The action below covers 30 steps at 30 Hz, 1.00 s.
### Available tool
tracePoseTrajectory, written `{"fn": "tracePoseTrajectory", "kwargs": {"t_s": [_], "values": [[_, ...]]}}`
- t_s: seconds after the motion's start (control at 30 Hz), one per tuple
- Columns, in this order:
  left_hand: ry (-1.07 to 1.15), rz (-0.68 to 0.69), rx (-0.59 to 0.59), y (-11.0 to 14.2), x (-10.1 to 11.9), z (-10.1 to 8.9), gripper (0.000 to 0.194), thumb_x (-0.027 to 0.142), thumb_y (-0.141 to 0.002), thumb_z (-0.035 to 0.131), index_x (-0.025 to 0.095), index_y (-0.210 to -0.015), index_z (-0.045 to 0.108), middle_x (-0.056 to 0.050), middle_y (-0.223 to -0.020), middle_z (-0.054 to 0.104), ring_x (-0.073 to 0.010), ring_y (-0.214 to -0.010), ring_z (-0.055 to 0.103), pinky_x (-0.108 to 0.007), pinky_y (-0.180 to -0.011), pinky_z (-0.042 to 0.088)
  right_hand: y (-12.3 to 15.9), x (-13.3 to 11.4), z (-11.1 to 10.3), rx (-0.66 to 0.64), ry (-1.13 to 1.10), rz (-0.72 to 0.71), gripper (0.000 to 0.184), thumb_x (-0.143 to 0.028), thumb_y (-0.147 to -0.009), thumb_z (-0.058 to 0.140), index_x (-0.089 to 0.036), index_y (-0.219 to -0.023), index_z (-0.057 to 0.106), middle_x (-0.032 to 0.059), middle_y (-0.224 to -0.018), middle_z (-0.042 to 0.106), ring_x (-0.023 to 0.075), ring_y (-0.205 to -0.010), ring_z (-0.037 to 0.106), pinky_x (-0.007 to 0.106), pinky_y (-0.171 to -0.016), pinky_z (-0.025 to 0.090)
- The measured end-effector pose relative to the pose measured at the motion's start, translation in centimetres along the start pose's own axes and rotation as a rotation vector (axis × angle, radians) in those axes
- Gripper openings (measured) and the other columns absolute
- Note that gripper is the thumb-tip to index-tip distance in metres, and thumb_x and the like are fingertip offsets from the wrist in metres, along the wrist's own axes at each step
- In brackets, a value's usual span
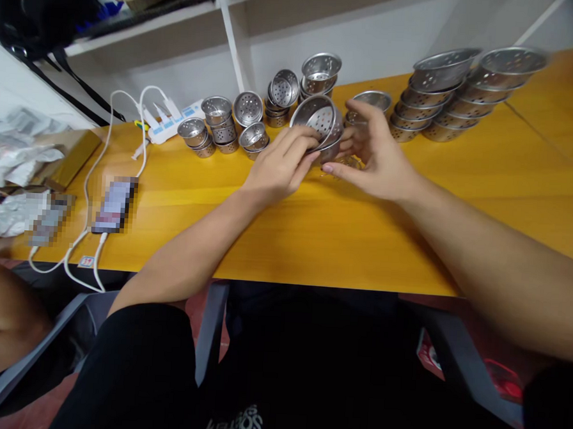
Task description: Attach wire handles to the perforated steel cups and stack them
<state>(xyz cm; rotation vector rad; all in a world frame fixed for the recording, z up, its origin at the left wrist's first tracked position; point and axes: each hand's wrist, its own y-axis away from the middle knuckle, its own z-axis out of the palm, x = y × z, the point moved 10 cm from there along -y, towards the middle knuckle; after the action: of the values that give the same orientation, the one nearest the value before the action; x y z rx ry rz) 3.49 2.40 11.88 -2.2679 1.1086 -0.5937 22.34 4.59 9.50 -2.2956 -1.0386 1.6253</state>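
Observation:
A perforated stainless steel cup (320, 117) is tilted toward me above the table, its rim pinched by my left hand (287, 154). The side of a second perforated cup (331, 151) shows just under it, apparently nested with it. My right hand (379, 152) is curved at the right side of these cups, thumb and fingers apart. Whether its fingertips touch the lower cup I cannot tell. Behind my right fingers stands another steel cup (372, 102), partly hidden. To the left of my hands are several small perforated cups (224, 133), some stacked.
Tall leaning stacks of larger perforated bowls (429, 97) stand at the back right. A white power strip (169, 126) with cables and a phone (115, 205) lie on the left. Plastic bags (15, 162) fill the far left, near another person's arm (8, 302). A shelf (153, 15) runs behind.

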Motion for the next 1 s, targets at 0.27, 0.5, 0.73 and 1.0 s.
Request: {"fn": "tracePoseTrajectory", "kwargs": {"t_s": [0.27, 0.5, 0.73, 1.0], "values": [[-0.021, 0.089, -0.048, 0.3, 1.4, 0.8, 0.039, 0.049, -0.138, 0.047, 0.026, -0.15, 0.076, -0.018, -0.151, 0.086, -0.0351, -0.151, 0.084, -0.062, -0.137, 0.067, 0.1, -1.4, 0.6, -0.053, 0.048, -0.004, 0.128, -0.1, -0.096, 0.095, -0.072, -0.204, 0.033, -0.0141, -0.216, 0.036, 0.0546, -0.189, 0.051, 0.091, -0.145, 0.061], [-0.029, 0.116, -0.061, 0.5, 1.6, 0.6, 0.034, 0.046, -0.135, 0.051, 0.026, -0.15, 0.074, -0.017, -0.146, 0.085, -0.0379, -0.145, 0.083, -0.066, -0.134, 0.067, 0.2, -1.9, -0.1, -0.049, 0.182, -0.011, 0.121, -0.106, -0.098, 0.089, -0.058, -0.202, 0.048, 0.0003, -0.209, 0.052, 0.0572, -0.186, 0.054, 0.091, -0.143, 0.063], [0.016, 0.06, 0.08, 0.3, -0.1, 0.2, 0.065, 0.07, -0.134, 0.05, 0.035, -0.189, 0.048, -0.02, -0.197, 0.055, -0.0449, -0.193, 0.056, -0.08, -0.159, 0.047, 0.7, -1.1, -0.1, -0.031, 0.141, 0.033, 0.109, -0.107, -0.095, 0.093, -0.051, -0.184, 0.064, 0.0108, -0.184, 0.075, 0.0543, -0.161, 0.077, 0.088, -0.138, 0.066], [0.209, -0.042, 0.082, 1.6, -4.8, 5.1, 0.113, 0.094, -0.125, 0.054, 0.043, -0.205, -0.006, -0.021, -0.202, 0.048, -0.0468, -0.194, 0.055, -0.074, -0.161, 0.049, 0.9, -2.0, 0.1, -0.021, 0.203, -0.034, 0.084, -0.096, -0.105, 0.092, -0.046, -0.17, 0.072, 0.0131, -0.174, 0.077, 0.049, -0.152, 0.078, 0.081, -0.133, 0.07]]}}
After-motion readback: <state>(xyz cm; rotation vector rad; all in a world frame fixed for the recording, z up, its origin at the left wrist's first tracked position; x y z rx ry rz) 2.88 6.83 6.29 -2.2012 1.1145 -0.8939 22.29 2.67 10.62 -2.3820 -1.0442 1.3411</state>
